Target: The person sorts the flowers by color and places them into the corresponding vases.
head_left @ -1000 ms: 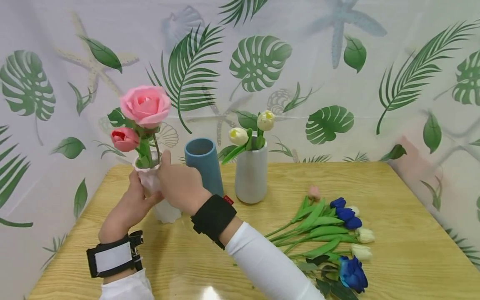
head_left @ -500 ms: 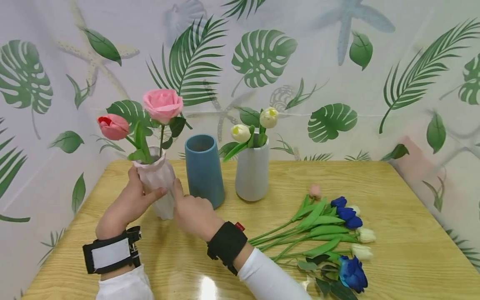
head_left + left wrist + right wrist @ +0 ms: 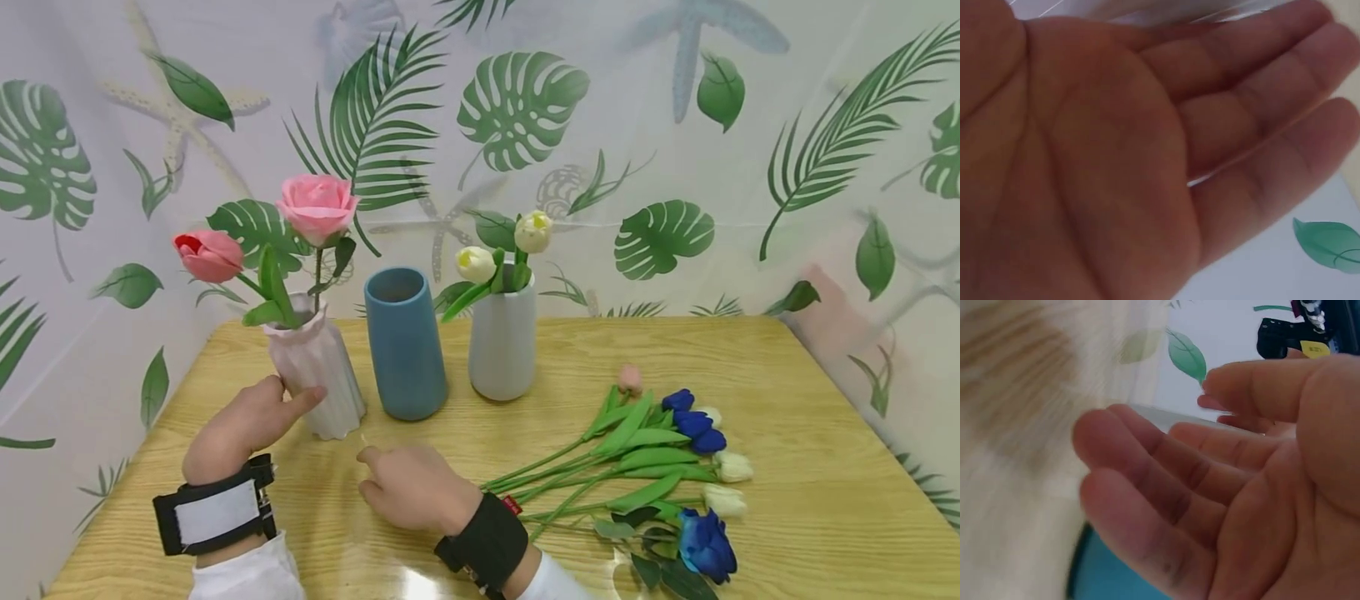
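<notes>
A white fluted vase [image 3: 330, 375] stands at the left, leaning slightly left, with a pink rose [image 3: 317, 206] and a pink-red tulip [image 3: 210, 255] in it. My left hand [image 3: 242, 425] holds the vase at its lower left side, thumb across the front and fingers mostly hidden behind. In the left wrist view, three fingers [image 3: 1260, 119] stretch out fairly straight below the vase's pale edge. To the right and nearer, my right hand [image 3: 422, 487] hovers over the table with loosely bent fingers and nothing held. The right wrist view shows that palm bare.
A blue vase [image 3: 407, 358] stands beside the white fluted one. Right of it is a smooth pale vase [image 3: 502, 350] with two cream tulips [image 3: 533, 232]. On the table [image 3: 810, 467] at the right lie several green-stemmed tulips [image 3: 630, 462] and a blue rose [image 3: 707, 546].
My right hand has left the rose and vase rim and moved down and right. The rose now stands upright apart from the tulip, which leans left. The left hand has slid lower.
</notes>
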Demonstrator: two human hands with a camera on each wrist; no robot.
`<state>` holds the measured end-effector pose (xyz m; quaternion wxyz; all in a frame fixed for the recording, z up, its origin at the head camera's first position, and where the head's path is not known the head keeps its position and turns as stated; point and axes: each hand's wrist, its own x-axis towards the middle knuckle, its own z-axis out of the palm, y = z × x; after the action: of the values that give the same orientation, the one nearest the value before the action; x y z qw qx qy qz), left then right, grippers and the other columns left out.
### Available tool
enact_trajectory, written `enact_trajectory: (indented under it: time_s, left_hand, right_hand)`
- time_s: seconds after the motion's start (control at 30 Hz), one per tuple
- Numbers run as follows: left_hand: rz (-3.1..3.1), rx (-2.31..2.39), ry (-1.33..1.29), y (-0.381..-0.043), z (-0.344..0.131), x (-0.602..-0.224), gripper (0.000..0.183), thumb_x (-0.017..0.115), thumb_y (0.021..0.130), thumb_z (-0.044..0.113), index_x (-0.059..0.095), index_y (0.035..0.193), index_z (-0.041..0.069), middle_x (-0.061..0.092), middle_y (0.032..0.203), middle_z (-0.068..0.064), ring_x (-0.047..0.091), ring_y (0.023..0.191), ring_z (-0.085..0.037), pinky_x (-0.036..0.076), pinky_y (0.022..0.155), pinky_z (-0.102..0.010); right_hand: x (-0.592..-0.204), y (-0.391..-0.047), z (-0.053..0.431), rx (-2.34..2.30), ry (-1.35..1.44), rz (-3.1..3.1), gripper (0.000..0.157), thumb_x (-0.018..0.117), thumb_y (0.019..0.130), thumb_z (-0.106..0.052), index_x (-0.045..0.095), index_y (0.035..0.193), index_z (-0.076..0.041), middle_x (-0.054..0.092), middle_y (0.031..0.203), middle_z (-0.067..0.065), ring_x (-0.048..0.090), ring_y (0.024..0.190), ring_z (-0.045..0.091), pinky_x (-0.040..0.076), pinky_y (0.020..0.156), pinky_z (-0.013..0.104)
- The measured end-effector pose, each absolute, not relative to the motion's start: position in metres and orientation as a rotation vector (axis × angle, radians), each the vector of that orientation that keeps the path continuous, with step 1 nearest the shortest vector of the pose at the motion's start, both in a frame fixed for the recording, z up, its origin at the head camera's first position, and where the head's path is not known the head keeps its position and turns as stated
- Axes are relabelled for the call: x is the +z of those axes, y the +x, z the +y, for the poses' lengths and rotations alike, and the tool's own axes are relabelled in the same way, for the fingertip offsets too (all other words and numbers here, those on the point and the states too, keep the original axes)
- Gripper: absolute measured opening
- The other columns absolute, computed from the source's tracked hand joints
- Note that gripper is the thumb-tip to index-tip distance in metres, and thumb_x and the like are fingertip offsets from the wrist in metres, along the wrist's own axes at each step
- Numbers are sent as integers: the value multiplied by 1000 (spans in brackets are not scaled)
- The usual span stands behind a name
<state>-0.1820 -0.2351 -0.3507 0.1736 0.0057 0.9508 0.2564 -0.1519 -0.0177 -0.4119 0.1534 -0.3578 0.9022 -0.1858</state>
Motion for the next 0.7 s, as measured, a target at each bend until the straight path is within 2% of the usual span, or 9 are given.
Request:
enact_trajectory:
  time_s: [0.07,0.17,0.23,0.3,0.37,0.43,0.5,0.6,0.7]
  left_hand:
    - [2694,701,20,-181,-234,-348,78,40,104,49,40,135,-22,50,134,-39,56,117,-47,49,93,-55]
    - [2690,683,46,-179,-233,-344,73,38,105,48,46,133,-20,54,130,-36,58,115,-46,49,92,-55]
    - [2688,674,73,-177,-231,-342,72,37,106,48,46,134,-18,54,131,-36,57,117,-47,48,94,-57]
    - [2688,671,90,-176,-229,-341,72,37,106,47,44,137,-17,54,133,-35,55,119,-48,47,95,-58]
    - [2688,674,99,-175,-226,-339,72,37,106,47,41,140,-16,52,136,-34,53,122,-49,46,97,-58]
    - [2688,685,108,-174,-224,-338,72,37,106,47,38,143,-15,50,138,-34,52,124,-49,45,98,-59]
    - [2692,698,118,-173,-222,-338,69,39,106,45,39,143,-13,52,137,-34,53,122,-48,46,96,-58]
    - [2708,712,135,-173,-222,-337,59,42,106,40,48,133,-12,60,122,-30,60,108,-41,50,87,-52]
    - [2719,723,141,-173,-222,-336,53,43,106,36,50,126,-13,61,116,-27,60,101,-35,50,81,-48]
  right_hand:
    - [-409,-149,-11,-542,-1026,2583,39,51,105,-25,54,140,-8,65,70,0,57,57,10,40,53,23]
    - [-403,-147,2,-566,-994,2590,39,50,105,-26,54,140,-9,65,71,0,51,53,10,35,51,24]
    - [-398,-148,14,-593,-956,2602,40,51,105,-26,54,141,-9,68,78,1,51,55,8,37,53,23]
    - [-393,-149,29,-634,-918,2622,39,52,104,-24,55,140,-8,64,74,0,46,53,7,36,54,23]
    - [-388,-151,44,-698,-851,2614,40,52,104,-22,53,141,-6,53,60,-1,36,46,9,31,50,24]
    - [-386,-152,61,-722,-791,2634,40,53,104,-19,52,141,-4,42,53,-3,29,43,10,25,48,25]
    - [-384,-153,77,-693,-718,2661,39,55,103,-17,53,140,-3,43,55,-3,29,43,10,24,48,26]
    - [-385,-152,97,-563,-640,2728,26,60,99,-12,63,123,-2,46,60,1,35,48,13,27,51,29]
    - [-392,-153,110,-402,-615,2806,9,66,95,-8,67,103,-4,51,65,5,45,53,17,34,52,32]
